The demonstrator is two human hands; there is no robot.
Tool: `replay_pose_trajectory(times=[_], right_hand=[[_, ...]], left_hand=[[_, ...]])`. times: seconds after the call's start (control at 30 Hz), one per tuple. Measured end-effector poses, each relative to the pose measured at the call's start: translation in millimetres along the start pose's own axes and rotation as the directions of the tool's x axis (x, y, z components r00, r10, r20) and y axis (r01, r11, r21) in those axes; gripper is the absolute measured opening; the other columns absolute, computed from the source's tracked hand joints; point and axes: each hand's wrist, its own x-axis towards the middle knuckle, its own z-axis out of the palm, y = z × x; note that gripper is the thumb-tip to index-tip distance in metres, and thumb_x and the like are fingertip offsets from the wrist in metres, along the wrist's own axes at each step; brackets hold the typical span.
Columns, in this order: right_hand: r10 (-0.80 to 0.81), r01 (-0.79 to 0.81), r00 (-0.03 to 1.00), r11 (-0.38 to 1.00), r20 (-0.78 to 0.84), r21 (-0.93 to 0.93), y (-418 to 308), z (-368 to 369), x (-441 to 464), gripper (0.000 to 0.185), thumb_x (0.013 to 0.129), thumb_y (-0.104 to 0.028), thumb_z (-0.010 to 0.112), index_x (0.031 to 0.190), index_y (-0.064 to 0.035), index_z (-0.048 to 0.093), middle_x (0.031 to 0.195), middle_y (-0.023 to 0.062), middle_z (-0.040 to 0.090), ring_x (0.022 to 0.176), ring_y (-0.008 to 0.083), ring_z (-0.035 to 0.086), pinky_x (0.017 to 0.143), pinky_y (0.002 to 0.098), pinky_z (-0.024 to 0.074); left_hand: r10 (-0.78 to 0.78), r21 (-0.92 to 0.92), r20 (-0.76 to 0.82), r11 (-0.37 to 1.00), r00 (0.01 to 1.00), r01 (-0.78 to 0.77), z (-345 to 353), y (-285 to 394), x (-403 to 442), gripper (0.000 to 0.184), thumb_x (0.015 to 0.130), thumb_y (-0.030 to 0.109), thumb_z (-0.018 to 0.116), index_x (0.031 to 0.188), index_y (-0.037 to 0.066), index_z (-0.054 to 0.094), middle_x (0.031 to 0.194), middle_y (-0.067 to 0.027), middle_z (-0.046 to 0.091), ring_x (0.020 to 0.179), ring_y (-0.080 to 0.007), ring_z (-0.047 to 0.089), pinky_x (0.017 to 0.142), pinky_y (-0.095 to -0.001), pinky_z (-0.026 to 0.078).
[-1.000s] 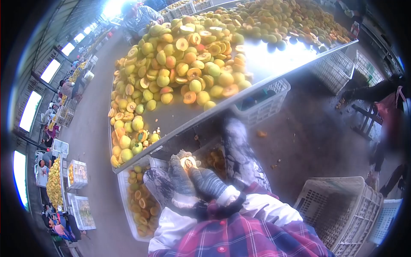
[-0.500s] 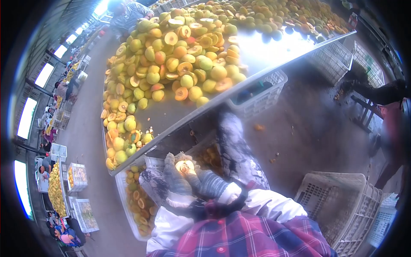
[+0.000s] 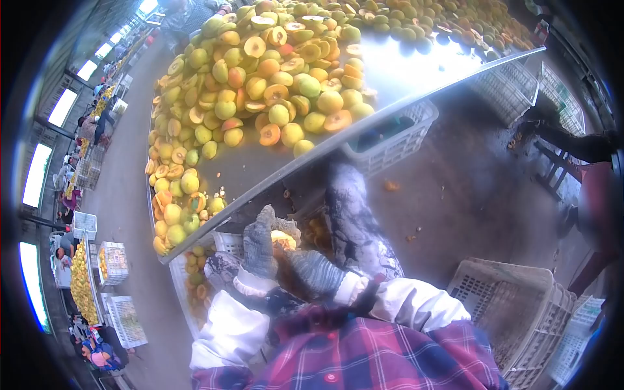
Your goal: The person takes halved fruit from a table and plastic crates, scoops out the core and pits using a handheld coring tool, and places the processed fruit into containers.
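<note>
A cut yellow peach [image 3: 283,238] is held between my two gloved hands over my lap, its bright cut side facing up. My left hand [image 3: 261,246], in a grey knitted glove, is closed around the fruit from the left. From the right my right hand [image 3: 317,270], in a similar glove, closes on its lower side; whether it also holds a small tool is hidden. Just beyond my hands, the metal table [image 3: 250,168] carries a large heap of whole and halved peaches [image 3: 227,94]. Small pits [image 3: 220,192] lie near its close corner.
Below the table edge stands a white crate [image 3: 393,140]. More peaches fill a crate [image 3: 193,273] by my left leg. An empty-looking crate [image 3: 504,305] is at my right. A person's dark sleeve [image 3: 565,140] shows at the right, with other workers along the left wall.
Both hands have moved slightly up toward the table with the peach, and my arms have spread a little. The fruit's cut face is now more covered by the gloves.
</note>
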Motion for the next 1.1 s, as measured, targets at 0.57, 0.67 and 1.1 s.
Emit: replay_pose_trajectory(times=[0.57, 0.67, 1.1], right_hand=[[-0.373, 0.014, 0.812, -0.756, 0.448, -0.655, 89.0, 54.6, -31.7, 0.048, 0.102, -0.041, 0.033, 0.098, -0.0029, 0.063, 0.092, 0.0123, 0.061, 0.092, 0.0235, 0.056, 0.087, 0.0366, 0.0395], [-0.199, 0.054, 0.937, -0.726, 0.285, -0.685, 74.3, 57.7, -27.9, 0.042, 0.1, -0.036, 0.038, 0.118, -0.0013, 0.052, 0.108, 0.0175, 0.057, 0.095, 0.0301, 0.054, 0.085, 0.0374, 0.0427], [0.221, 0.061, 0.837, -0.947, 0.5, 0.316, 64.4, 47.7, -15.8, 0.08, 0.084, -0.04, 0.068, 0.141, 0.0047, 0.033, 0.115, 0.0188, 0.058, 0.104, 0.0252, 0.058, 0.09, 0.0308, 0.0455]], left_hand=[[0.183, -0.136, -0.335, 0.961, 0.924, -0.239, 7.6, -14.2, -22.2, 0.053, 0.095, 0.046, 0.05, 0.074, 0.0, 0.065, 0.069, -0.0109, 0.066, 0.06, -0.0187, 0.062, 0.057, -0.0299, 0.051], [0.144, 0.053, 0.079, 0.988, 0.986, -0.148, -15.3, -3.5, -22.4, 0.054, 0.096, 0.046, 0.049, 0.077, -0.001, 0.068, 0.067, -0.0119, 0.067, 0.06, -0.0198, 0.062, 0.063, -0.0313, 0.051], [0.1, 0.465, 0.19, 0.867, 0.977, -0.179, -20.5, 19.3, -13.6, 0.058, 0.098, 0.044, 0.045, 0.071, -0.001, 0.069, 0.066, -0.0106, 0.067, 0.058, -0.0182, 0.063, 0.057, -0.0305, 0.05]])
